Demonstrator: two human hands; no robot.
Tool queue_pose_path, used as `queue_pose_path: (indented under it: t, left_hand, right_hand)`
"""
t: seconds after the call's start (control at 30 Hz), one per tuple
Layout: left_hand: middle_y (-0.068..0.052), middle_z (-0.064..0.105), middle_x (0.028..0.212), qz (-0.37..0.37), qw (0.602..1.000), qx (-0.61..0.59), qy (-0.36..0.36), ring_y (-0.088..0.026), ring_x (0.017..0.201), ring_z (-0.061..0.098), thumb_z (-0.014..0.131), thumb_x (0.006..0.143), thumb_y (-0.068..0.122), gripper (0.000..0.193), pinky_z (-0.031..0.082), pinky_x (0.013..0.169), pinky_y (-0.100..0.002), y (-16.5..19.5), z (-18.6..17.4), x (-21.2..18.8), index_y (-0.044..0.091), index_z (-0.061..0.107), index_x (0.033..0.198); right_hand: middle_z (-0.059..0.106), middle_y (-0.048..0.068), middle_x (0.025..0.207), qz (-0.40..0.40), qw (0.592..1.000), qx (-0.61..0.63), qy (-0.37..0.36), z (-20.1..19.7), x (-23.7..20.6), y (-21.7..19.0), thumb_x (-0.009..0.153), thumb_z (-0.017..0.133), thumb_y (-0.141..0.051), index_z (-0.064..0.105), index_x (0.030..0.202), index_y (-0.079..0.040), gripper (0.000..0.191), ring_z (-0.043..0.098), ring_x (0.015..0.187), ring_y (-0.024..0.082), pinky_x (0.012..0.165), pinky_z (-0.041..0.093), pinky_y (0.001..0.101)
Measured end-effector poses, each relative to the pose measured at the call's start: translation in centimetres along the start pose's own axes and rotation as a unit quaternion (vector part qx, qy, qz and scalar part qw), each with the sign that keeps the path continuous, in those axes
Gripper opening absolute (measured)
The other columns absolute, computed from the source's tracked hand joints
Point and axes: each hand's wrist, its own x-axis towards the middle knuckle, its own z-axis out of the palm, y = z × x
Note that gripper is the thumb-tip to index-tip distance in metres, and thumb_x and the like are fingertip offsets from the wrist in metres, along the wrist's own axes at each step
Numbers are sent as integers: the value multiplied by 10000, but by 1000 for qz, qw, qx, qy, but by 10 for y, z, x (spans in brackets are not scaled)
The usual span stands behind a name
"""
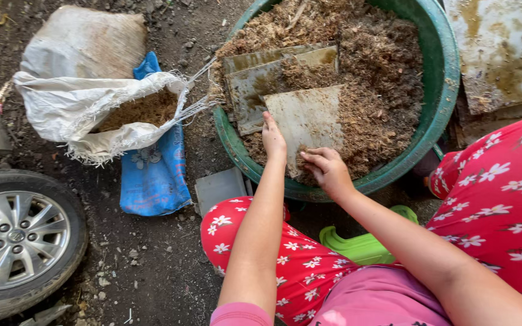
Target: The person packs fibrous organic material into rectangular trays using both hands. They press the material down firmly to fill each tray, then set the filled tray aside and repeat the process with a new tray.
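A large green basin holds a heap of brown fibrous material and three flat grey plates. My left hand grips the left edge of the nearest plate, which leans on the heap. My right hand rests at that plate's lower edge, fingers curled over a small clump of fibre. Two more dirty plates lie half buried behind it.
An open white woven sack of brown material lies at left on a blue bag. A car wheel stands at lower left. A stained sheet is at upper right, a green stool between my knees.
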Motion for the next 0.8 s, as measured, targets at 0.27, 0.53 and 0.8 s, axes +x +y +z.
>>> queue_pose_path:
  t: [0.27,0.53,0.8]
  left_hand:
    - [-227,694,1155,158,961,226,10,-372,1066,662,518,992,593,683,502,925,-460,43,-11,-19,-32,635,1241]
    - [-204,748,979,236,942,236,43,-343,895,713,543,997,491,516,532,820,-413,146,-85,-76,9,694,1096]
    - [-204,744,995,202,955,216,28,-327,897,705,575,998,467,511,531,839,-392,124,-90,-62,-19,677,1116]
  right_hand:
    - [655,197,1192,218,964,-153,6,-42,36,102,962,625,-24,751,1176,-90,257,619,1141,360,1020,511,457]
    - [210,211,1621,346,864,-335,-149,-83,82,151,815,726,-637,316,1571,-215,958,191,1478,443,1141,170,661]
    - [229,111,1662,339,733,-407,-426,-60,57,113,612,845,-778,283,1614,-294,1246,261,1508,392,1140,292,700]
